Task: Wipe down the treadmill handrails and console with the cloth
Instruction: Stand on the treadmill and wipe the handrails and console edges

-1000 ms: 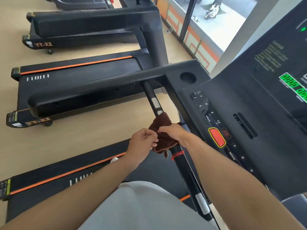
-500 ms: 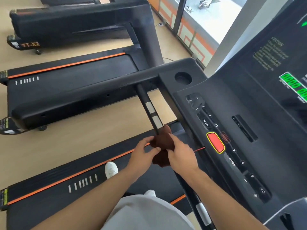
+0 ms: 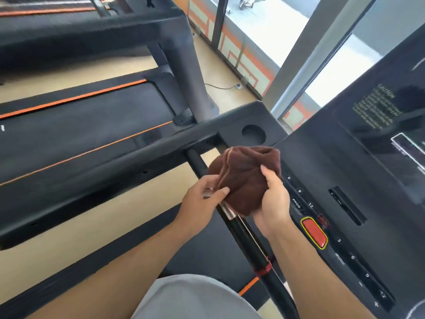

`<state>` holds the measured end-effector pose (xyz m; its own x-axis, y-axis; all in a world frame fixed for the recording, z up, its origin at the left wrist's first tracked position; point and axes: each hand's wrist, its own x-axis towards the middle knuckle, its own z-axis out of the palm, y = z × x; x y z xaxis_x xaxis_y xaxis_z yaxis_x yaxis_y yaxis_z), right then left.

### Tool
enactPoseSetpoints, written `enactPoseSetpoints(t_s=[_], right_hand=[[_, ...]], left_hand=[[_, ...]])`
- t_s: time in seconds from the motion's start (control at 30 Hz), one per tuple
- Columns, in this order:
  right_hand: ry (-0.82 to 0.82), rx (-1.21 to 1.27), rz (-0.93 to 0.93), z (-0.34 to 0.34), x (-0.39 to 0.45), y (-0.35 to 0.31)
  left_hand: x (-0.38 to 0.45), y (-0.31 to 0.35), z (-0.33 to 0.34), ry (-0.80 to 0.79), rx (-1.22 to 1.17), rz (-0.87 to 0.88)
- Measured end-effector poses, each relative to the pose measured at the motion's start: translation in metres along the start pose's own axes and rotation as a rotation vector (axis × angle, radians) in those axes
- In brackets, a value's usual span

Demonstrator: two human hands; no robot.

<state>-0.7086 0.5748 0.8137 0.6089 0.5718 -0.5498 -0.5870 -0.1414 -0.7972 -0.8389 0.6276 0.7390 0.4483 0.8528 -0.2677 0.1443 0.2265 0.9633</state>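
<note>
I've lifted the cloth (image 3: 247,178) off the front bar (image 3: 241,229); my right hand (image 3: 273,199) grips it, left hand (image 3: 204,199) pinches its edge, refolding before the console (image 3: 345,171).

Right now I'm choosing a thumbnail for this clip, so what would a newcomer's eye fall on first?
First, the bunched brown cloth at the centre, held between both hands: the left hand pinches its edge, the right hand cups it from the right. It sits over the black handlebar. Next comes the red stop button ringed in yellow, on the console just right of the hands.
</note>
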Motion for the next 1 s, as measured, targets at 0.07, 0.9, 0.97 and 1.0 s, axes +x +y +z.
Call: enactPoseSetpoints(t_s=[0.07,0.9,0.97,1.0], right_hand=[[0.039,-0.004,-0.153,0.02,0.004,-0.013],[0.023,-1.871,-0.25,0.079,0.17,-0.02],[0.019,-2.016,-0.289,0.069,0.167,-0.024],[0.015,-2.073,-0.288,0.068,0.168,-0.026]], left_hand=[[0.016,0.014,-0.012,-0.094,-0.003,0.025],[0.087,0.055,-0.05,-0.03,0.023,-0.065],[0.089,0.055,-0.04,-0.065,0.03,-0.08],[0.09,0.055,-0.036,-0.09,0.047,-0.084]])
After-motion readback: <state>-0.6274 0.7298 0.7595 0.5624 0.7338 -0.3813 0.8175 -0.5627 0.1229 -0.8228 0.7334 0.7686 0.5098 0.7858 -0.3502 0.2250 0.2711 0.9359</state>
